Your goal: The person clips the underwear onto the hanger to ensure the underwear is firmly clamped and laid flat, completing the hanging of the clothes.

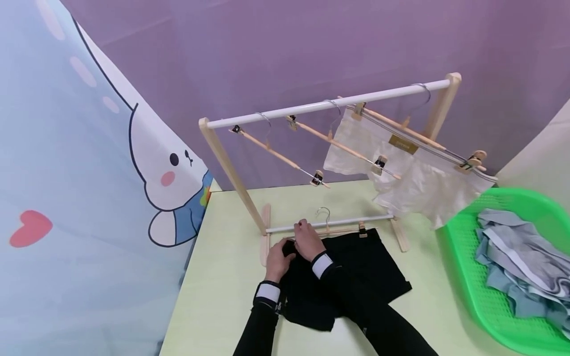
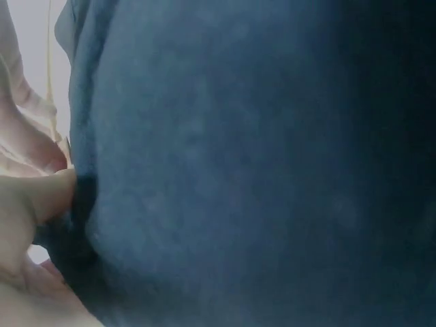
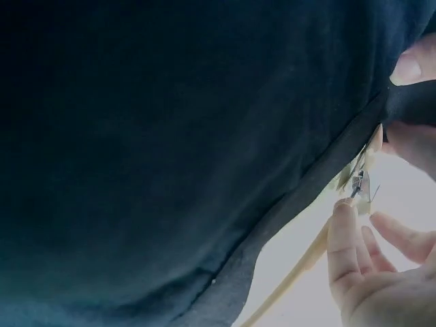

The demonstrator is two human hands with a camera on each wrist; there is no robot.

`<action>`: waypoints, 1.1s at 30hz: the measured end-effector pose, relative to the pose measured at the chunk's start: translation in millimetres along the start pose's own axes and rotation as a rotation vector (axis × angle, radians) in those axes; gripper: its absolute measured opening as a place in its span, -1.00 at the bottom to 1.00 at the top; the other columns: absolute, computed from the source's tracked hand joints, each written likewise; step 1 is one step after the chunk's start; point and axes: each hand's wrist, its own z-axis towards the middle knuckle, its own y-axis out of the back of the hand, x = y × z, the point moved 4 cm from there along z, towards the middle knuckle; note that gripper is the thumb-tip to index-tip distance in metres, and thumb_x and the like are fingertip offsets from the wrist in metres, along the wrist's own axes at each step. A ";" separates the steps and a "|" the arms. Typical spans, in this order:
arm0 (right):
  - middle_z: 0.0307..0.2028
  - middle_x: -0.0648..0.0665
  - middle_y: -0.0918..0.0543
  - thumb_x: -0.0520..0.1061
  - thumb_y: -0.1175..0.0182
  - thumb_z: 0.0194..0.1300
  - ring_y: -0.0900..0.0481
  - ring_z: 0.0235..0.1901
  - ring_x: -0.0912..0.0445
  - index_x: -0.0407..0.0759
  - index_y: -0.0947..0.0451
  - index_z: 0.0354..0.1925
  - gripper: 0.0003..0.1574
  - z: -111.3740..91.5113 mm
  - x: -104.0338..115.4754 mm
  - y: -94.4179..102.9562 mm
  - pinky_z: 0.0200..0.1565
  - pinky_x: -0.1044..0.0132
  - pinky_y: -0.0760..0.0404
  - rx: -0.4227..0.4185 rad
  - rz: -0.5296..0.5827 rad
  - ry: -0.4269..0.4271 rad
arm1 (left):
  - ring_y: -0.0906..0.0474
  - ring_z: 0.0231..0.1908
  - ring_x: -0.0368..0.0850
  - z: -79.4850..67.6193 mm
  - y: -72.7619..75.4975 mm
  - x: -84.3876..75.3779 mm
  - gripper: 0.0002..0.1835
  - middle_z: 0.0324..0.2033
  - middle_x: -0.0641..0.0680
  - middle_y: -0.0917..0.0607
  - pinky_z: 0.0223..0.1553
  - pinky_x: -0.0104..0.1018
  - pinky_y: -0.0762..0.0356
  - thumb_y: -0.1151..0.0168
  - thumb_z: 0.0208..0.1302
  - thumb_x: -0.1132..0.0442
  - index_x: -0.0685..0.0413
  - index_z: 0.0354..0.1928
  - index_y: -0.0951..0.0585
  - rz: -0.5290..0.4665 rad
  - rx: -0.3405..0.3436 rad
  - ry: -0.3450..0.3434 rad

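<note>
At the lower centre of the head view, black shorts [image 1: 356, 262] lie on the pale table [image 1: 213, 296], their waistband along a clip hanger [image 1: 340, 231]. The left hand [image 1: 278, 261] pinches the waistband's left corner, thumb and fingertips closed on the cloth. Just above it, the right hand [image 1: 308, 241] has its fingers bent and nearly together at the hanger's left clip [image 3: 360, 184]; it seems to pinch that clip, though the right wrist view is washed out there. The right clip [image 1: 362, 230] is on the waistband at the frame's centre right.

Above, a rack's white rail [image 1: 311, 107] runs from left of centre to upper right, carrying two hangers and, farther right, white shorts [image 1: 427, 178] clipped to another. At the lower right, a green basket [image 1: 463, 277] holds grey and blue clothes [image 1: 525, 257].
</note>
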 end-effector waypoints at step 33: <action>-0.46 -0.16 -0.61 -0.15 -0.25 0.36 -0.51 -0.47 0.06 -0.38 -0.55 -0.26 -0.74 7.1 -22.0 20.2 -0.33 0.33 -0.43 0.494 0.518 -0.026 | -0.67 -0.16 -0.03 -21.0 -1.0 10.9 -0.94 -0.27 0.05 -0.76 -0.06 -0.21 -0.57 -0.40 0.23 0.31 0.08 -0.26 -0.73 -0.365 -0.163 0.122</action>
